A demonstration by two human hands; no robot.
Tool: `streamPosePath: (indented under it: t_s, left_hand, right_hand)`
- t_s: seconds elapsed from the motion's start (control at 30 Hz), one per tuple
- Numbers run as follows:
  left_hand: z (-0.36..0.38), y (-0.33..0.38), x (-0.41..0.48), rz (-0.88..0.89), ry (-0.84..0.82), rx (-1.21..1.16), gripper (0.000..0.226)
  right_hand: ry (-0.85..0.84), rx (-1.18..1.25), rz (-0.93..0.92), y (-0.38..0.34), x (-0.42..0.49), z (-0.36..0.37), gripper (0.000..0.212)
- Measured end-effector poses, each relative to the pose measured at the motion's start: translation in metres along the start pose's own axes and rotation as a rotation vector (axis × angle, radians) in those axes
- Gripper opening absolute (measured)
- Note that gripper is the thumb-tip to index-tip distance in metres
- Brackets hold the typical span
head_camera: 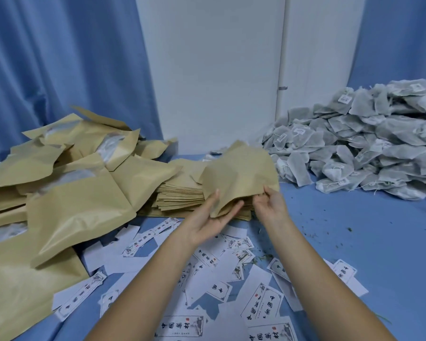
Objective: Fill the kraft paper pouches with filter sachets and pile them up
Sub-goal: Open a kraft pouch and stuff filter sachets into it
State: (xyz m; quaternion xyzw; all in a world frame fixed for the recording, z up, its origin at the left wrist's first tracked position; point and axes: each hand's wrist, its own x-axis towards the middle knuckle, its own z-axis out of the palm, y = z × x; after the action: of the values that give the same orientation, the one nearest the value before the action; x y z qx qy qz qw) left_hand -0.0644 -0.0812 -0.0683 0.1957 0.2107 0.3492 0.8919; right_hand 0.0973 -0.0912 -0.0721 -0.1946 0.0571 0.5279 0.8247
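Kraft pouch pinched by my left hand beneath and right hand at its edge, over the pouch stack; looks like the opening step, next needs a sachet from the sachet heap right of that stack.

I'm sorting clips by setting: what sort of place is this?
Probably a small tea hand-packing workroom: a heap of filter sachets, stacked kraft pouches, and printed labels strewn on the blue table.

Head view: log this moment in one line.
left hand: holds kraft pouch | right hand: pinches pouch edge | sachets: heaped far right
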Motion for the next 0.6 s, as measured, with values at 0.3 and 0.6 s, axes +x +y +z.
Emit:
streamPosePath:
  t_s: [0.3, 0.6]
  left_hand:
    - [-0.039, -0.014, 0.018, 0.309, 0.247, 0.491, 0.031]
    - [-0.052, -0.020, 0.025, 0.399, 0.253, 0.482, 0.030]
  right_hand:
    - [0.208, -0.559, -0.301, -0.010, 0.006, -0.054, 0.030]
    - [0.112, -0.550, -0.210, -0.004, 0.005, -0.058, 0.007]
